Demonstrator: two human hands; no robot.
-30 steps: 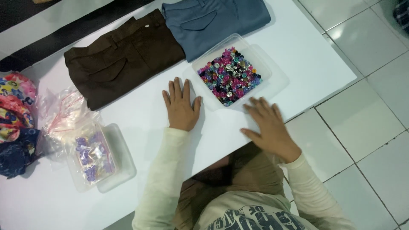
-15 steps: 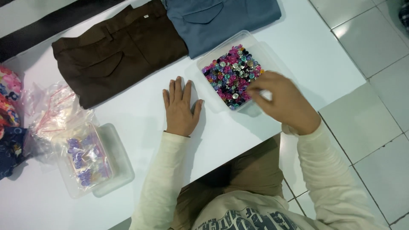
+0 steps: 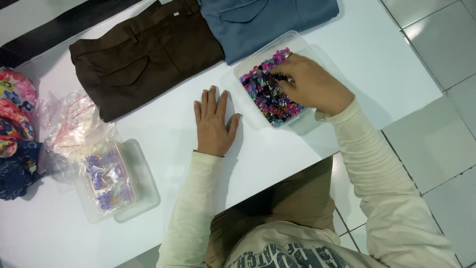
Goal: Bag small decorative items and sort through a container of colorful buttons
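While left hand [image 3: 214, 124] is laid flat, fingers spread, beside button tray [image 3: 248, 67], right hand [image 3: 307, 82] is curled among buttons [image 3: 265, 97]; pinch cannot be told.

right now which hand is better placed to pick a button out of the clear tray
Right. The right hand is already in the clear tray, fingers on the colourful buttons. The left hand lies flat on the white table, beside the tray.

Bare table [image 3: 163, 134] lies open around the left hand [image 3: 214, 124]; trousers [image 3: 144, 54] block beyond; tub [image 3: 270, 84] rightward.
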